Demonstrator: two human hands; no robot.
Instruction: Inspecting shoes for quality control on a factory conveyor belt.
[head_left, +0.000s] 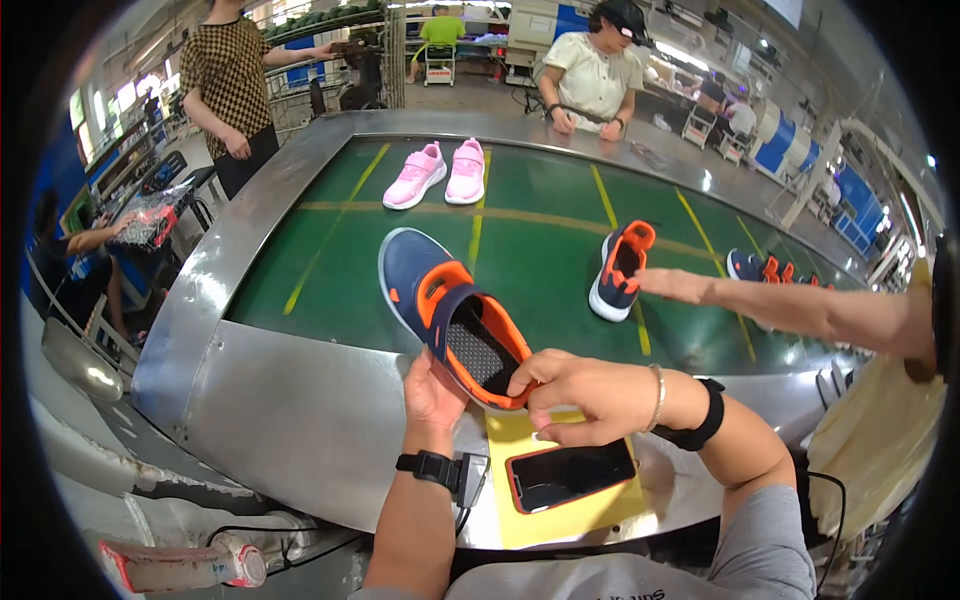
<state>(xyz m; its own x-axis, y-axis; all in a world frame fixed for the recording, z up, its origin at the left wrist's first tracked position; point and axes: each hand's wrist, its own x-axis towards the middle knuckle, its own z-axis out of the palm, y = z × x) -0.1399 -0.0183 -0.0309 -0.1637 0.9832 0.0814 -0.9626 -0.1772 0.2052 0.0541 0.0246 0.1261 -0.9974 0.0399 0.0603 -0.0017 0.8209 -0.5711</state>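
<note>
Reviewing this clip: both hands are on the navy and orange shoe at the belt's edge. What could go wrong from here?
1. The shoe is gripped only at its heel by the left hand and right hand; it might slip.
2. The phone lies right below, so a dropped shoe could hit it.
3. Another person's hand reaches for a second shoe nearby; arms could collide.

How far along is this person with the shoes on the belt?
Nothing shows as finished. In hand: the left hand and right hand grip a navy and orange shoe at its heel, opening up. Left on the green belt: another navy shoe, which a co-worker's hand reaches for, and a pink pair.
</note>
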